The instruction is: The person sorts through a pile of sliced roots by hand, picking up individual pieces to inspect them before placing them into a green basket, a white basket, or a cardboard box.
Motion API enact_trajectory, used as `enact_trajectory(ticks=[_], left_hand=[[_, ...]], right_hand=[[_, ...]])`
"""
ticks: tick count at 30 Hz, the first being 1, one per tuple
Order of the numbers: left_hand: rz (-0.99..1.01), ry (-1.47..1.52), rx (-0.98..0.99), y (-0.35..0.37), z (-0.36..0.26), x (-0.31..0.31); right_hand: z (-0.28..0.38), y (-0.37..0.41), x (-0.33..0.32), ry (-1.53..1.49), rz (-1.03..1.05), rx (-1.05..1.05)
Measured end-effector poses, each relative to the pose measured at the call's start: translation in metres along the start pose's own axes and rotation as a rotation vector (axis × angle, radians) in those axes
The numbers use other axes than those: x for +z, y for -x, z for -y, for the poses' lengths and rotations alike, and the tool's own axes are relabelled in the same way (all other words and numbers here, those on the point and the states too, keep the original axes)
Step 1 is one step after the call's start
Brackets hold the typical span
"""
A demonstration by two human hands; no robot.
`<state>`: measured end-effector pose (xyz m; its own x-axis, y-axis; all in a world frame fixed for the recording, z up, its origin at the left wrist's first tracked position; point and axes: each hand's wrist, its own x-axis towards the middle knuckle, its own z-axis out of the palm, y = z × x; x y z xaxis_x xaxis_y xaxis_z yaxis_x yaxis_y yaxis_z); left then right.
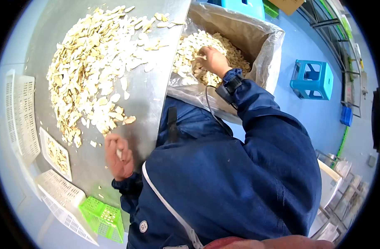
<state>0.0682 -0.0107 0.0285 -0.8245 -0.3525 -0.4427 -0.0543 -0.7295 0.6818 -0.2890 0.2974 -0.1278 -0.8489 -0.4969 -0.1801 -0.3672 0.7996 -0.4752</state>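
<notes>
Your right hand [213, 61] closes on pale slices [189, 46] in the part-filled plastic-lined box [258, 38]; left hand [118, 159] pinches one slice [119, 154]; large heap [90, 62] remains on grey steel table [157, 97].

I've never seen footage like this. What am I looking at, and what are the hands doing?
No machine here: a person in a blue jacket works with bare hands. The one picture comes from a camera on their head, looking down. A metal table holds a pile of pale slices. The left hand pinches one slice near the table's edge. The right hand, wrist strapped, digs into a lined box of more slices. White trays and a green basket lie alongside.
</notes>
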Motion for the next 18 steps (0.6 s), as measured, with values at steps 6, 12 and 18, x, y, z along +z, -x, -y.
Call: enact_trajectory(ticks=[6,12,18], left_hand=[[-0.142,0.013,0.183,0.02,-0.012,-0.012],[-0.114,0.015,0.154,0.013,-0.005,0.0],[-0.051,0.044,0.128,0.004,-0.002,0.0]], right_hand=[[0.055,-0.02,0.053,0.364,0.106,-0.504],[0.015,-0.048,0.082,0.407,0.049,-0.286],[-0.029,-0.008,0.045,0.536,0.07,-0.096]])
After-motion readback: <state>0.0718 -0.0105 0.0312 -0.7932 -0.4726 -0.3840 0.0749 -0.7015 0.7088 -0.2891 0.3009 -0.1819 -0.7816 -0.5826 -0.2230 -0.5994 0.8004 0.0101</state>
